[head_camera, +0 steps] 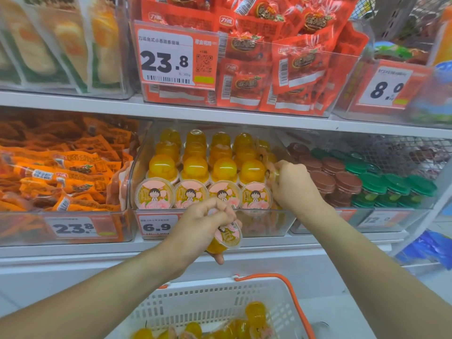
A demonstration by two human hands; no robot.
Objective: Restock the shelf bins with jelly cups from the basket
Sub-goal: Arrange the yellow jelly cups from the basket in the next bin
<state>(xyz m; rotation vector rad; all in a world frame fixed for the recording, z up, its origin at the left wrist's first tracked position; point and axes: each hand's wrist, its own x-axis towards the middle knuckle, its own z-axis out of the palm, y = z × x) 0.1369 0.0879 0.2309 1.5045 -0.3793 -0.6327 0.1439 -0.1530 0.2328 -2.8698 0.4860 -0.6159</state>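
Observation:
A clear shelf bin (137, 165) on the lower shelf holds rows of yellow jelly cups (190, 167), the front row showing pink cartoon lids. My left hand (203, 221) hangs in front of the bin's price label, gripping one yellow jelly cup (226, 237) with its lid facing me. My right hand (293, 187) reaches into the bin's right end, fingers closed around another jelly cup (276, 173) that is mostly hidden. Below, a white basket (208, 299) with an orange handle (291, 294) contains several more jelly cups (255, 311).
Left of the jelly bin is a bin of orange snack packets (61, 172); to its right a bin of brown-lidded cups (325, 177) and green-lidded cups (396, 187). The upper shelf carries red packets (281, 57). A wire rack (403, 152) stands at far right.

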